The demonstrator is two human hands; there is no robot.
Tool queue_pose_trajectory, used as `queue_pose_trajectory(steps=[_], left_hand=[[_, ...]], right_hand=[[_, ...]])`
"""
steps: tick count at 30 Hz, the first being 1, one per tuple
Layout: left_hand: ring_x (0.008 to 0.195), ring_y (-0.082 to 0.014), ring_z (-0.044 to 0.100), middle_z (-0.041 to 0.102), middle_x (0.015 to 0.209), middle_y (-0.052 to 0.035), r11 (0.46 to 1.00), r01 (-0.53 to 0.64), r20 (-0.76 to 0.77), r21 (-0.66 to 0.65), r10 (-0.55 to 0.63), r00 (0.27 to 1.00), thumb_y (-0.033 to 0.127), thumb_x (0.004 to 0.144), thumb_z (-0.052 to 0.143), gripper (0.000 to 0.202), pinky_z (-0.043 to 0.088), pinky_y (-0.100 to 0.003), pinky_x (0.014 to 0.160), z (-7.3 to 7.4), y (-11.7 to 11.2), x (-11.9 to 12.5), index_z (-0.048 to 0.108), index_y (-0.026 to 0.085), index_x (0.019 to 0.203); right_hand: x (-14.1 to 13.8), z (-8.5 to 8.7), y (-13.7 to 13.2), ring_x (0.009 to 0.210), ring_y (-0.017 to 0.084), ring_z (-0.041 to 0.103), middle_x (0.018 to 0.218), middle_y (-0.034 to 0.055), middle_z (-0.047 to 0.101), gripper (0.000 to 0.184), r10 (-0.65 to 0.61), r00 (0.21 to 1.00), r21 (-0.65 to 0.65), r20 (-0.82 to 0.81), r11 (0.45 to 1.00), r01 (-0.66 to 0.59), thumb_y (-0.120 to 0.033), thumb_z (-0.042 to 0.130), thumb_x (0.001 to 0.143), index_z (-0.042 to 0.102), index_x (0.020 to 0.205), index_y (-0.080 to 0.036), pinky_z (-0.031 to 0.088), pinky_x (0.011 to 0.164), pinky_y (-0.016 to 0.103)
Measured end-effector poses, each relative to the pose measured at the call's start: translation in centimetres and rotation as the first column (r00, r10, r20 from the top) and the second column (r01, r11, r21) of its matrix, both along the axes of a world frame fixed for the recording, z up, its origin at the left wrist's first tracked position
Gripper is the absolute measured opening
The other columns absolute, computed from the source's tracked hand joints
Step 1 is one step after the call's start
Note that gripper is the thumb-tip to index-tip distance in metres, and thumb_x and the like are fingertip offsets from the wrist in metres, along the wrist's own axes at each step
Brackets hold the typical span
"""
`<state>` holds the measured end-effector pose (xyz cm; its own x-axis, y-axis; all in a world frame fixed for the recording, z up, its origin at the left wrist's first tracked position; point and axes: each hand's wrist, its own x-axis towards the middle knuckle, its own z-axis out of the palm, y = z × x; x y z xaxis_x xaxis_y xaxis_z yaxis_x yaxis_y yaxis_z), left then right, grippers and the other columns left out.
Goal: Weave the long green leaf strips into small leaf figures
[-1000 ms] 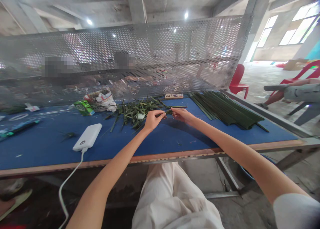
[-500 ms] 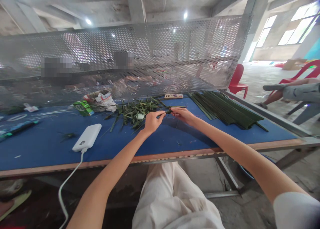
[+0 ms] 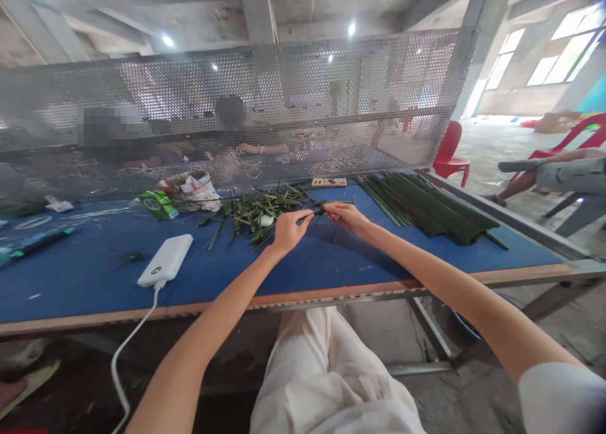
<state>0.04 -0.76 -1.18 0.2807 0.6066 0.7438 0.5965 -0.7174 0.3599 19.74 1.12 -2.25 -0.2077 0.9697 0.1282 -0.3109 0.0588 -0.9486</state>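
A small green leaf strip (image 3: 319,211) is pinched between my two hands, just above the blue tabletop. My left hand (image 3: 290,229) grips its near-left end, with thumb and forefinger pressed together. My right hand (image 3: 346,217) closes on the other end, and its fingers hide part of the strip. Right behind my left hand lies a loose heap of cut green leaf pieces (image 3: 255,208), with a small whitish object (image 3: 266,220) among them. To the right of my right hand, long dark green leaf strips (image 3: 426,206) lie side by side in a flat bundle.
A white power bank (image 3: 165,260) with a cable lies at left on the blue table (image 3: 227,282). Behind it are a green box (image 3: 158,205) and a crumpled bag (image 3: 199,191). A perforated metal screen (image 3: 303,105) stands along the back, with people beyond. A seated person's leg shows at right.
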Motion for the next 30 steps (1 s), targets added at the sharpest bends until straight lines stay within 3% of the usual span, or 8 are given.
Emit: queue_pose_trajectory(steps=[7, 10, 16, 30], left_hand=[[0.084, -0.0234, 0.073, 0.077, 0.087, -0.0064, 0.999, 0.024, 0.045, -0.039, -0.022, 0.999, 0.03, 0.086, 0.062, 0.018, 0.056, -0.032, 0.081, 0.5, 0.1, -0.1, 0.077, 0.019, 0.088], [0.08, -0.0224, 0.073, 0.077, 0.083, -0.0061, 0.996, 0.05, 0.086, -0.075, -0.043, 0.995, 0.03, 0.086, 0.062, 0.018, 0.057, -0.031, 0.078, 0.6, 0.2, -0.1, 0.076, 0.018, 0.087], [0.074, -0.0214, 0.073, 0.077, 0.079, -0.0058, 0.985, 0.11, 0.14, -0.129, -0.092, 0.986, 0.031, 0.086, 0.062, 0.019, 0.057, -0.031, 0.074, 0.5, 0.3, 0.0, 0.075, 0.018, 0.085], [0.079, -0.0229, 0.073, 0.077, 0.081, -0.005, 0.993, 0.069, 0.076, -0.097, -0.062, 0.995, 0.032, 0.085, 0.062, 0.019, 0.057, -0.031, 0.077, 0.5, 0.0, 0.1, 0.076, 0.02, 0.081]], right_hand=[[-0.3, 0.8, 0.0, 0.063, 0.008, 0.059, 0.072, 0.0008, 0.068, 0.019, 0.07, 0.991, -0.09, -0.112, 0.993, -0.08, -0.036, 0.068, 0.083, 0.071, 0.086, -0.018, 0.049, 0.068, 0.02], [-0.2, 1.1, -0.1, 0.063, 0.008, 0.059, 0.07, 0.0009, 0.068, 0.017, 0.085, 0.985, -0.139, -0.151, 0.985, -0.106, -0.032, 0.064, 0.087, 0.07, 0.083, -0.017, 0.05, 0.07, 0.019], [-0.1, 0.9, -0.3, 0.069, 0.009, 0.062, 0.077, 0.0024, 0.071, 0.008, 0.05, 0.997, -0.054, -0.065, 0.997, -0.053, -0.025, 0.07, 0.081, 0.07, 0.082, -0.017, 0.051, 0.07, 0.02], [-0.1, 0.3, -0.2, 0.071, 0.012, 0.064, 0.073, 0.0038, 0.071, 0.01, -0.036, 0.999, -0.034, -0.02, 0.999, 0.035, -0.023, 0.073, 0.074, 0.074, 0.081, -0.016, 0.053, 0.074, 0.023]])
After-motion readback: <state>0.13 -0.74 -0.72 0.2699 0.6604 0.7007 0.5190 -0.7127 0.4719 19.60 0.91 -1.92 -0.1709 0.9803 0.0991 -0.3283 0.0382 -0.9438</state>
